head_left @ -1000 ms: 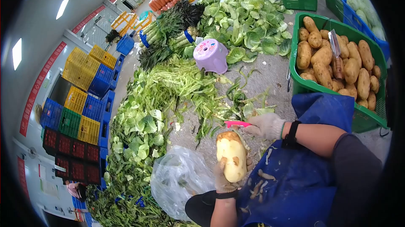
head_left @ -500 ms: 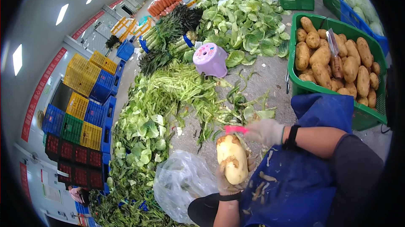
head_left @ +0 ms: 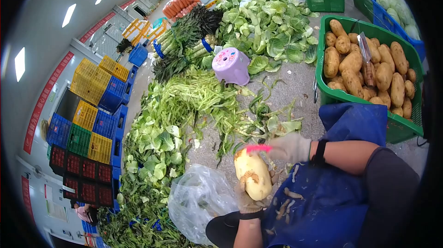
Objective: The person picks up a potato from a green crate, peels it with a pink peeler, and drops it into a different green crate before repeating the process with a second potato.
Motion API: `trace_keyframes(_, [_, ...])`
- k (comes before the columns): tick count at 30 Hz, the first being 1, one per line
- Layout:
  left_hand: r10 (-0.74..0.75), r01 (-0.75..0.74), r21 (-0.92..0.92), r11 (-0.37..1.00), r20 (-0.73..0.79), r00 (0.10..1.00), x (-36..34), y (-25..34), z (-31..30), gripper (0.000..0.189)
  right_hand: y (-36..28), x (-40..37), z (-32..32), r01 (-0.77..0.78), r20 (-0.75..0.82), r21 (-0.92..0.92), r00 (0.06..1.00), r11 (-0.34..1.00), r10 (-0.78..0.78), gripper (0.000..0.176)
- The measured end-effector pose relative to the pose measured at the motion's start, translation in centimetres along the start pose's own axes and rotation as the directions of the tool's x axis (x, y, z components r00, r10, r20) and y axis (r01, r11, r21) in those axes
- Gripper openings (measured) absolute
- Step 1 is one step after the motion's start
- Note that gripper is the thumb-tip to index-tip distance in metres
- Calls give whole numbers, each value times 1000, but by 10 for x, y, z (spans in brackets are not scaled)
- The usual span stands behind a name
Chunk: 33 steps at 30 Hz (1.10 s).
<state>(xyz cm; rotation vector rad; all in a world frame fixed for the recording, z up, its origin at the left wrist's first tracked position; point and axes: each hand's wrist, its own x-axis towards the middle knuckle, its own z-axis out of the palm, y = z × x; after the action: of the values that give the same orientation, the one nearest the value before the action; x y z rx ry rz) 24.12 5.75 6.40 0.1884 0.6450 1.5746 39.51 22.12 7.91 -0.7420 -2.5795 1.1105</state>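
Note:
My left hand [head_left: 248, 203], in a pale work glove, is wrapped round the lower end of a large potato [head_left: 256, 178]. Most of the potato's visible side is peeled to pale yellow, with brown skin left at the top end and in a patch lower down. In my gloved right hand [head_left: 291, 148], a pink peeler [head_left: 259, 148] reaches over the potato's upper end; motion smears the hand and tool, and the blade is not distinct. Strips of peel [head_left: 292, 193] lie on the blue apron [head_left: 318, 202] across my lap.
To the right stands a green crate [head_left: 323, 86] of unpeeled potatoes with a knife [head_left: 365, 56] on top. A purple stool [head_left: 232, 66], leafy trimmings [head_left: 194, 96] and a clear plastic bag [head_left: 200, 202] are on the floor ahead. Stacked crates [head_left: 87, 128] stand at left.
My right hand and the peeler have shifted slightly down and left over the potato's top end. The potato has tilted a little to the left in my left hand.

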Motion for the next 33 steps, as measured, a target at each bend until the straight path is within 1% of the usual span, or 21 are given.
trace_keyframes(1, [9,-9,7,1000,-22,1000,-1,-3,2,86,-5,-8,5,183,-6,-20,983,983,-183,43])
trace_keyframes(3, [17,-16,6,1000,-35,999,-1,-7,0,86,5,-5,15,193,-90,63,978,979,-187,43])
trace_keyframes(5, [-8,8,-7,1000,-8,1000,1,-6,-2,85,15,9,1,-188,6,-40,982,981,188,43])
trace_keyframes(6, [-12,13,68,998,-16,1000,-1,-3,2,82,14,1,4,-32,-76,64,996,997,37,42])
trace_keyframes(7, [-13,14,62,998,-15,1000,0,-4,2,82,9,-3,7,-36,-73,60,997,998,40,42])
trace_keyframes(9, [28,-32,-50,998,-67,997,0,-13,1,80,-4,-9,10,122,-33,54,992,991,-121,42])
trace_keyframes(10, [26,-28,-9,1000,-127,992,-1,-12,-1,74,4,-3,14,2,-48,-12,999,1000,-2,43])
trace_keyframes(13, [46,-26,134,991,-154,987,6,-10,-16,69,2,-3,0,-40,-39,15,998,999,41,42])
trace_keyframes(14, [9,-3,42,999,-128,992,3,-9,-3,64,-6,-6,-7,67,61,-10,996,998,-66,42])
trace_keyframes(15, [5,0,34,999,-133,991,4,-9,-2,64,-4,-6,-4,62,69,-9,996,998,-61,42])
trace_keyframes(17, [-48,51,27,998,-130,990,4,-7,-1,61,3,-4,6,-10,-88,45,996,999,14,43])
trace_keyframes(18, [-63,70,39,997,-173,983,6,-6,-3,60,7,5,1,-69,0,-61,998,996,69,44])
trace_keyframes(19, [-56,64,43,997,-170,984,5,-4,0,60,3,4,1,-62,-4,-62,998,996,62,44])
trace_keyframes(21, [-12,22,52,998,-183,983,3,-6,8,61,-5,-4,0,124,8,-20,992,992,-124,40])
trace_keyframes(22, [-18,28,50,998,-185,983,2,-6,7,61,-5,-6,-1,119,22,-54,993,991,-118,45])
trace_keyframes(23, [-21,27,31,999,-158,987,1,-7,5,61,2,-2,0,114,23,-53,993,992,-113,45])
trace_keyframes(25, [-26,28,15,1000,-134,991,-3,-10,-1,61,16,11,4,-135,-27,-135,991,982,132,45])
trace_keyframes(26, [0,6,41,999,-137,991,-2,-9,-4,61,12,12,2,-128,-34,-135,992,983,124,45])
trace_keyframes(29, [17,-5,62,998,-204,979,1,-7,0,64,-11,-7,-3,193,53,-59,980,979,-190,44])
trace_keyframes(31, [42,-23,119,993,-157,987,1,-9,-4,65,-10,-8,1,155,64,-88,987,984,-150,43])
trace_keyframes(33, [27,-17,58,998,-179,984,0,-8,-12,64,9,9,-4,-161,-30,-103,987,982,159,41])
